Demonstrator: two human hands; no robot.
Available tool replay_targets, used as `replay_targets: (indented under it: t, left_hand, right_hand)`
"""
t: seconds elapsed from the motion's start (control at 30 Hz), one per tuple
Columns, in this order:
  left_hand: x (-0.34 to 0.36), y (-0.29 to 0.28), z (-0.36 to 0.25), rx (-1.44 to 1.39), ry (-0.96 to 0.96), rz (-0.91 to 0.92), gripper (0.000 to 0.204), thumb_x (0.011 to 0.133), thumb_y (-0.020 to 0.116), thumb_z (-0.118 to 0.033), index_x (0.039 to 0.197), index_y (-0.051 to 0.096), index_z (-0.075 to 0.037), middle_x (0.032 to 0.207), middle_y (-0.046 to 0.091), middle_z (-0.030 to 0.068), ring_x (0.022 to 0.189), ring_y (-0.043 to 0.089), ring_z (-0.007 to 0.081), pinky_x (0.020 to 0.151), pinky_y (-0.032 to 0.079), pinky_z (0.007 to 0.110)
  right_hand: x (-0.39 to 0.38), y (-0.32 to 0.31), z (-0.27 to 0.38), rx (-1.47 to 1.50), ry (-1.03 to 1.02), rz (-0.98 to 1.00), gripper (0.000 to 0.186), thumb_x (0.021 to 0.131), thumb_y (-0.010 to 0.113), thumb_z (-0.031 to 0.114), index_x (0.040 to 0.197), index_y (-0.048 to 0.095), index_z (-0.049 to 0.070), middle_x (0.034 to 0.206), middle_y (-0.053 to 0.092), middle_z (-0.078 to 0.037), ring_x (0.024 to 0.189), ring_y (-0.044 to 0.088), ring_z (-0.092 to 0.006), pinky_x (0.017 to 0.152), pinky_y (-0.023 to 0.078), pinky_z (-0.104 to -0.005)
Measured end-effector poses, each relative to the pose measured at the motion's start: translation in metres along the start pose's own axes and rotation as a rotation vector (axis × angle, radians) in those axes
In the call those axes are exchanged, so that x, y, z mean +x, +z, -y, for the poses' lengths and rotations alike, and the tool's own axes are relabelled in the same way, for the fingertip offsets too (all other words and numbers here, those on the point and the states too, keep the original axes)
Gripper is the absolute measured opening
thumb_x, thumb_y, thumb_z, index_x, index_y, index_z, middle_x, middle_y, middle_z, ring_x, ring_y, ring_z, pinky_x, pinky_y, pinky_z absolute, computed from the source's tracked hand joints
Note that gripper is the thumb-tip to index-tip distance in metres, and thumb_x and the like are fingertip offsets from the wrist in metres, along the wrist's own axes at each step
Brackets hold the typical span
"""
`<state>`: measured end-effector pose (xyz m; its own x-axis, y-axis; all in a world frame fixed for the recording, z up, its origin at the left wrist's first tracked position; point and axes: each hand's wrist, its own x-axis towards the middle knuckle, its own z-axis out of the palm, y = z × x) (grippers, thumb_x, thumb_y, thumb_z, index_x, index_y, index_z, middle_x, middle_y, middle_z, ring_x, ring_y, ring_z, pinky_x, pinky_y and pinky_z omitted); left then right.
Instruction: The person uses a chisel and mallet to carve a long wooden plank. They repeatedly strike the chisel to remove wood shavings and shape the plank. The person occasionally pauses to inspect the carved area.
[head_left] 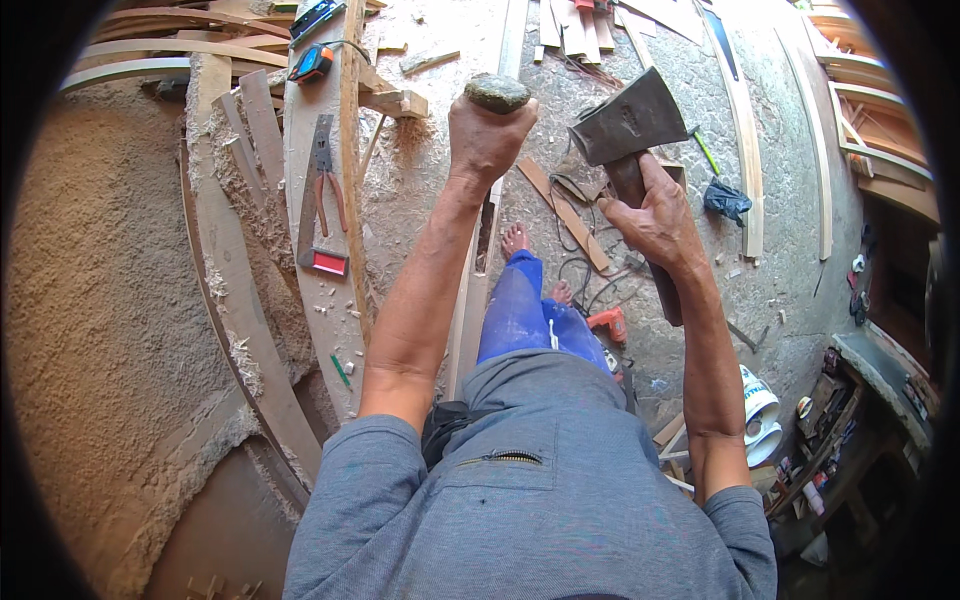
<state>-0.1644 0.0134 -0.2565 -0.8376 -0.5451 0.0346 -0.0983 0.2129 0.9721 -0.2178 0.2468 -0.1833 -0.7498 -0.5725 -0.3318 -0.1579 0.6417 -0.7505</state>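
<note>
My left hand (488,138) is raised in front of me, its fingers wrapped round a rough, greenish-grey oval stone (497,94) that shows above the fist. To its right, my right hand (662,218) grips a hatchet near the head. The hatchet's dark, wide metal head (632,118) points up and to the left, its edge apart from the stone. Below the hand, the dark wooden handle (667,297) runs down past my wrist. Both are held in the air above the floor.
On a plank bench (330,320) at left lie pliers (323,190), a blue-and-orange tape measure (312,63) and a red-ended metal blade (327,262). An orange power tool (608,323) and cords lie by my feet. Long boards (745,130), a black bag (726,200) and white buckets (760,412) are at right.
</note>
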Motion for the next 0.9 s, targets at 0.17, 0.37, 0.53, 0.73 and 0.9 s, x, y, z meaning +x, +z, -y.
replay_targets:
  t: [0.17, 0.37, 0.53, 0.73, 0.9]
  left_hand:
    - [-0.013, -0.001, 0.023, -0.03, -0.105, -0.089, 0.012, 0.081, 0.077, -0.015, 0.083, 0.075, -0.003, 0.069, 0.072, 0.0042, 0.066, 0.066, 0.0093, 0.063, 0.055, 0.03]
    - [-0.016, 0.008, 0.038, -0.027, -0.016, -0.15, 0.016, 0.085, 0.076, -0.013, 0.072, 0.071, -0.006, 0.061, 0.064, -0.0026, 0.054, 0.057, 0.0053, 0.052, 0.046, 0.027]
    - [-0.016, 0.006, 0.035, 0.021, -0.092, -0.133, 0.015, 0.084, 0.077, -0.012, 0.072, 0.071, -0.006, 0.06, 0.062, -0.0028, 0.055, 0.056, 0.0046, 0.051, 0.045, 0.027]
    - [-0.02, 0.012, 0.043, 0.031, -0.197, -0.082, 0.018, 0.086, 0.078, -0.014, 0.072, 0.07, -0.006, 0.061, 0.062, -0.0026, 0.055, 0.056, 0.0054, 0.049, 0.044, 0.027]
    - [-0.017, 0.016, 0.05, 0.037, -0.22, -0.022, 0.025, 0.087, 0.078, -0.019, 0.066, 0.069, -0.008, 0.06, 0.061, -0.0039, 0.052, 0.055, 0.0051, 0.046, 0.044, 0.027]
  right_hand:
    - [0.007, 0.002, 0.004, -0.068, 0.065, 0.057, 0.049, 0.078, 0.076, 0.024, 0.118, 0.06, 0.0, 0.091, 0.071, -0.015, 0.078, 0.066, -0.0209, 0.075, 0.054, -0.0394]
    - [0.036, -0.014, 0.039, -0.13, -0.161, -0.002, 0.047, 0.081, 0.074, 0.027, 0.119, 0.059, 0.003, 0.094, 0.072, -0.016, 0.077, 0.068, -0.0236, 0.075, 0.055, -0.039]
    - [0.077, -0.014, 0.059, -0.283, -0.37, -0.089, 0.049, 0.085, 0.061, 0.014, 0.132, 0.05, 0.004, 0.096, 0.07, -0.023, 0.087, 0.073, -0.0318, 0.081, 0.06, -0.046]
    - [0.096, -0.022, 0.048, -0.57, -0.377, 0.191, 0.043, 0.08, 0.061, 0.007, 0.122, 0.051, 0.006, 0.09, 0.07, -0.017, 0.085, 0.071, -0.028, 0.08, 0.059, -0.0449]
    - [0.126, -0.042, 0.07, -0.202, -0.232, -0.076, 0.037, 0.085, 0.06, 0.014, 0.12, 0.055, 0.002, 0.087, 0.068, -0.018, 0.075, 0.069, -0.0202, 0.064, 0.058, -0.035]
